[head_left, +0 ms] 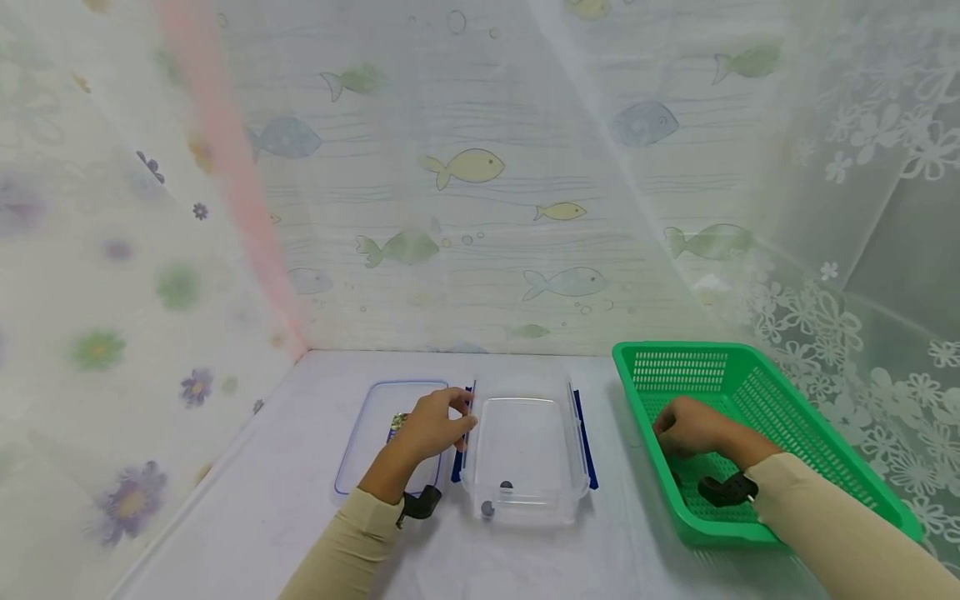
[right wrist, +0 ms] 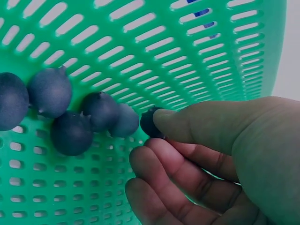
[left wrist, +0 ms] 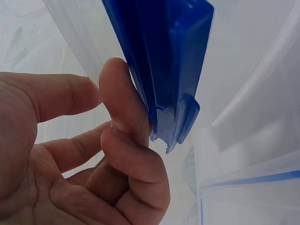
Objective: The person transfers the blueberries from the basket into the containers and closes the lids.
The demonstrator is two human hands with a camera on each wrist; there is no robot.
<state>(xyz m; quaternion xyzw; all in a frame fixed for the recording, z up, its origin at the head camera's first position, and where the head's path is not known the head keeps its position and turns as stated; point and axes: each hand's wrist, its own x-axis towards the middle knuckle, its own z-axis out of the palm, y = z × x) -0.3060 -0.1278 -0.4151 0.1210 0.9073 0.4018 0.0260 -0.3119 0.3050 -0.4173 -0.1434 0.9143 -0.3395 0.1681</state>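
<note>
My left hand [head_left: 437, 422] holds the left rim of a clear plastic box [head_left: 525, 442]. In the left wrist view its curled fingers [left wrist: 140, 173] are beside a blue side latch [left wrist: 164, 51], with the thumb by the clear wall. Two dark round shapes show near the front of the box, one being a blueberry [head_left: 507, 485]; the other is seen through the front wall. Inside a green basket [head_left: 825, 425], my right hand [head_left: 693, 429] pinches a blueberry [right wrist: 151, 123] between thumb and fingers. Several more blueberries [right wrist: 72, 132] lie against the basket's side, left of the fingertips.
Left of the box, partly behind my left forearm, lies a clear lid [head_left: 367, 417] with a blue edge and a small printed label. A second blue latch [head_left: 586, 442] hangs outward on the box's right side. A patterned curtain [head_left: 480, 208] stands behind the white-covered table [head_left: 247, 517].
</note>
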